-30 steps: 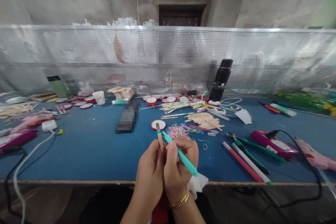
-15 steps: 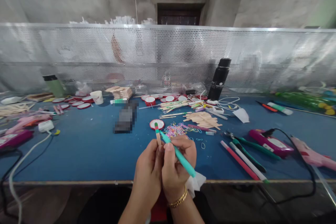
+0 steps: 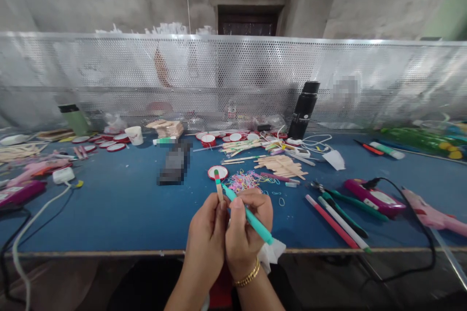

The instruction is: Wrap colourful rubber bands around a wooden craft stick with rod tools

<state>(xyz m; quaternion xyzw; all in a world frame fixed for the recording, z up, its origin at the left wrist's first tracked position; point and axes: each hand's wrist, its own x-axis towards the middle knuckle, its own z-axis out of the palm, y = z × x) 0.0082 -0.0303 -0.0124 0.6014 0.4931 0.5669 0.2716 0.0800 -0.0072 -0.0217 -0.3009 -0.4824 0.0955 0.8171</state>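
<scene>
Between its fingertips my left hand point(image 3: 207, 228) pinches a wooden craft stick point(image 3: 219, 188), upright, its top coloured in green, red and teal bands. My right hand point(image 3: 248, 226) grips a teal marker point(image 3: 257, 226) like a pen, its tip close beside the stick below the coloured bands; whether it touches I cannot tell. Both hands are held together near the table's front edge. Just beyond the stick lies a round white disc with a red rim point(image 3: 223, 173). Colourful small rubber bands point(image 3: 243, 181) are heaped behind my right hand.
Plain craft sticks point(image 3: 282, 166) lie fanned out behind the bands. On the right are a red marker point(image 3: 332, 221), a white marker point(image 3: 345, 223), green-handled pliers point(image 3: 343, 211) and a pink glue gun point(image 3: 434, 211). A black bottle point(image 3: 304, 111) stands at the back, before a perforated metal panel point(image 3: 233, 68).
Hardly anything differs. The marker and my right hand have shifted very slightly, and the whole view has moved a touch.
</scene>
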